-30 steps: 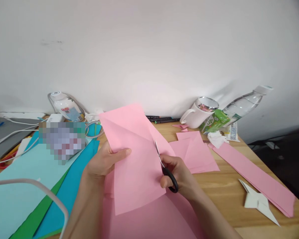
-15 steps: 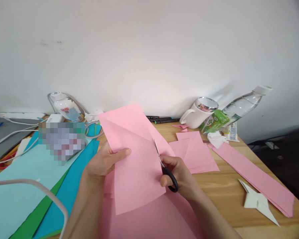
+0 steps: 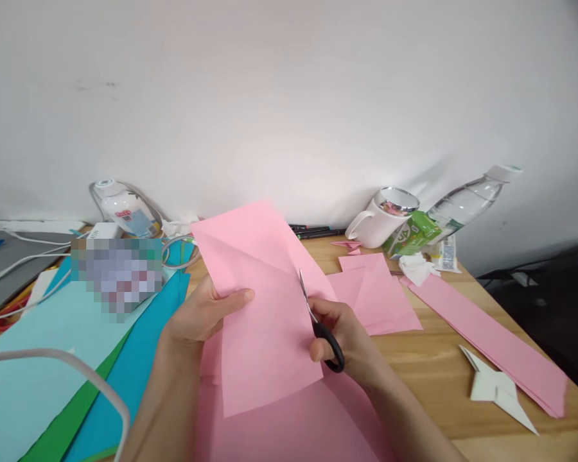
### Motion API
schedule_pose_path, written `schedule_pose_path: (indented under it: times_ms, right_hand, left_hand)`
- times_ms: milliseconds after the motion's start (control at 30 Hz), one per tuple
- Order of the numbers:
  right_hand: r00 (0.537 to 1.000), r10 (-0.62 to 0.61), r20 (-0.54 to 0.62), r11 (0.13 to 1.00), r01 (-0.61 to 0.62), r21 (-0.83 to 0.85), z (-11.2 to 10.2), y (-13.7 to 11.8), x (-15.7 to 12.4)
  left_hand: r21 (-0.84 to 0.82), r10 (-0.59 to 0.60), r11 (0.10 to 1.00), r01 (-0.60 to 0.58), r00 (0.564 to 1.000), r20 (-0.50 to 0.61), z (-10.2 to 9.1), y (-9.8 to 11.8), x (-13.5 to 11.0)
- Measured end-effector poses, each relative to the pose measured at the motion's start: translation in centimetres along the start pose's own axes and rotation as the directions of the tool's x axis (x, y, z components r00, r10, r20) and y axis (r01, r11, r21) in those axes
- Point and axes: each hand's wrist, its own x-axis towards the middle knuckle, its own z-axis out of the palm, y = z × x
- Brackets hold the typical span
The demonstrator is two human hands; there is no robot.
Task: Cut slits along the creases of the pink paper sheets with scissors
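Note:
A creased sheet of pink paper (image 3: 264,346) is held up and tilted in front of me. My left hand (image 3: 207,311) pinches its left edge, thumb on the front and fingers hidden behind. My right hand (image 3: 340,337) is closed around the black handles of a pair of scissors (image 3: 325,333). Their blades lie in a cut that runs up the right part of the sheet, with the paper parted on both sides. Below it, more pink paper (image 3: 289,436) covers the table near me.
Folded pink paper (image 3: 373,295), pink strips (image 3: 491,346) and a white paper star (image 3: 498,388) lie right on the wooden table. Behind stand a mug (image 3: 383,218), green box (image 3: 411,234) and tilted bottle (image 3: 472,202). Blue and green sheets (image 3: 149,346) and a white cable (image 3: 77,366) are left.
Hardly anything differs. The view has shifted very slightly; both hands, the pink sheet and the scissors keep nearly the same position.

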Motion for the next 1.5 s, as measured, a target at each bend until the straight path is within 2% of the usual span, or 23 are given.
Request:
schedule_pose_path:
  times_ms: [700, 1500]
  right_hand:
    - [1.000, -0.003, 0.005, 1.000, 0.003, 0.021, -0.11, 0.09, 0.00]
    - [1.000, -0.020, -0.021, 1.000, 0.020, -0.011, -0.02, 0.12, 0.06]
  left_hand:
    - [-0.022, 0.020, 1.000, -0.019, 0.999, 0.037, 0.23, 0.06, 0.15]
    - [-0.022, 0.020, 1.000, -0.020, 1.000, 0.011, -0.03, -0.21, 0.18]
